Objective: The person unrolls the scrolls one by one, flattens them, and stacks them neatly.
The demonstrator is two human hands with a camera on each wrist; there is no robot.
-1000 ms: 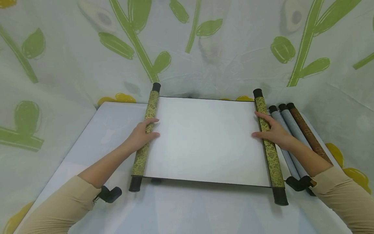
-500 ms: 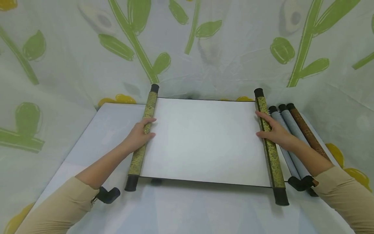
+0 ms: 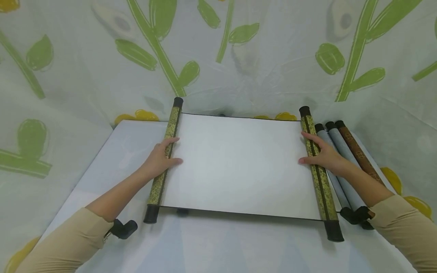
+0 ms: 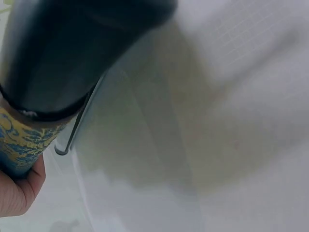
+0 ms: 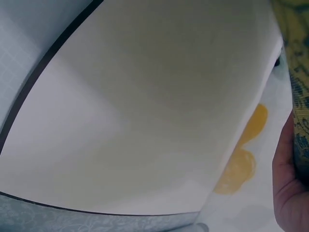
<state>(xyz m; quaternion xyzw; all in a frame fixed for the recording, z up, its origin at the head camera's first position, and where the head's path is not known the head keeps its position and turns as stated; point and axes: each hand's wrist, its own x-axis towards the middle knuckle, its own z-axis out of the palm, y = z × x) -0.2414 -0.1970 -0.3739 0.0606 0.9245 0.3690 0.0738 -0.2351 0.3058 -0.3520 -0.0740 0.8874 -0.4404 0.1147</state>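
Observation:
A scroll lies unrolled across the white table (image 3: 129, 144), its blank sheet (image 3: 239, 163) stretched between two green-gold patterned rollers with black end caps. My left hand (image 3: 157, 159) lies over the middle of the left roller (image 3: 155, 189), fingers and thumb curved round it and reaching onto the sheet. My right hand (image 3: 324, 155) wraps the right roller (image 3: 324, 193) the same way. The left wrist view shows that roller's black cap (image 4: 72, 48) close up with my palm (image 4: 19, 193) against it. In the right wrist view the sheet (image 5: 154, 106) fills the frame, with my palm (image 5: 289, 193) at the roller (image 5: 297, 96).
Three rolled scrolls lie side by side just right of the right roller: two grey (image 3: 332, 136) and one brown (image 3: 358, 153). A leaf-patterned cloth (image 3: 239, 57) hangs close behind and around the table. Bare tabletop lies to the left and front.
Both rollers have moved apart: the left one to the left, the right one to the right toward the rolled scrolls. More blank sheet shows between them, and both rolls look thinner.

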